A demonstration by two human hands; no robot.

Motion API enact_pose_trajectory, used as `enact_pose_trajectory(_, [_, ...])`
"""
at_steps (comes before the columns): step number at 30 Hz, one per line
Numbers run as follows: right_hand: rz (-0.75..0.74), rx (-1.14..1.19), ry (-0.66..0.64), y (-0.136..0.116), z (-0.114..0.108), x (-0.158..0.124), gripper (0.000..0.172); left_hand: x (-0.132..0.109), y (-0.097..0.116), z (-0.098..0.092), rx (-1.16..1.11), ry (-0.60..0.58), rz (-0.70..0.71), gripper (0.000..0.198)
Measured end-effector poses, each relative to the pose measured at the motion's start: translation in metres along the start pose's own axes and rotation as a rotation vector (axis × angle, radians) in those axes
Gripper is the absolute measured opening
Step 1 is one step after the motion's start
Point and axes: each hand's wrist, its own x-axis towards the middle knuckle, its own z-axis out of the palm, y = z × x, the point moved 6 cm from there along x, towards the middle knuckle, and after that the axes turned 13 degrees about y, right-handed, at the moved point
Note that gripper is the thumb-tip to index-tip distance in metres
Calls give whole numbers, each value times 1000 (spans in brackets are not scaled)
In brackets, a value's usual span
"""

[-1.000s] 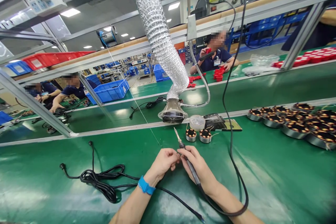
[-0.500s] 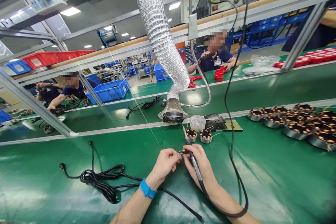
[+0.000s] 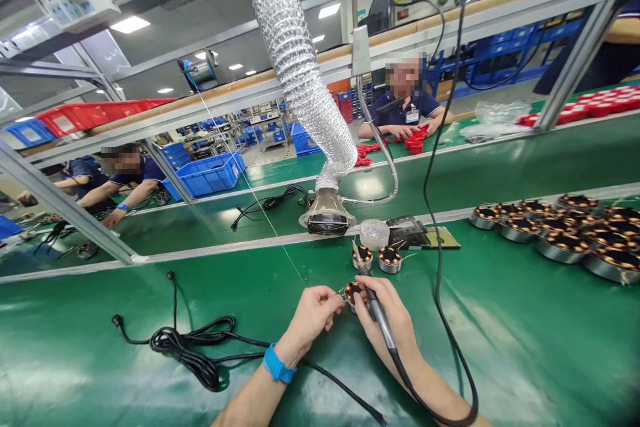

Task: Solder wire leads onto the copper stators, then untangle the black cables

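Observation:
My right hand (image 3: pixel 395 320) is closed around a soldering iron (image 3: pixel 379 315), its tip pointing up and away. The fingertips of that hand also rest against a small motor stator (image 3: pixel 351 289) with copper windings, partly hidden behind them. On the stator's left side, my left hand (image 3: pixel 313 317) pinches thin wire leads (image 3: pixel 342 296); which strands it grips is too small to tell. Just beyond, two more stators (image 3: pixel 389 260) stand on the green bench. A thin strand of solder wire (image 3: pixel 285 247) hangs from a spool (image 3: pixel 199 73) and ends near my left hand.
A fume duct (image 3: pixel 327 213) hangs ahead, beside a round translucent container (image 3: pixel 375 233) and a black holder (image 3: pixel 406 232). Many stators (image 3: pixel 565 240) crowd the right. Coiled black cable (image 3: pixel 193 350) lies at left, one end reaching under my left forearm. Co-workers sit across the bench.
My right hand has shifted slightly right and its fingers have opened away from the stator, so more of the windings show. My left hand keeps its pinch. The view has shifted slightly.

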Motion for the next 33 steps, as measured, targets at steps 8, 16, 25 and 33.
enact_pose_trajectory(8, [-166,46,184,-23,-39,10,23,-2,1,1,26,1,-10,40])
enact_pose_trajectory(16, [-268,123,93,-39,-38,11,26,-2,1,2,19,-5,-2,45])
enact_pose_trajectory(25, [-267,108,34,-31,-28,4,23,-3,4,3,2,-9,3,43])
enact_pose_trajectory(33, [-161,117,123,-19,-35,3,24,-3,3,2,11,-8,4,44])
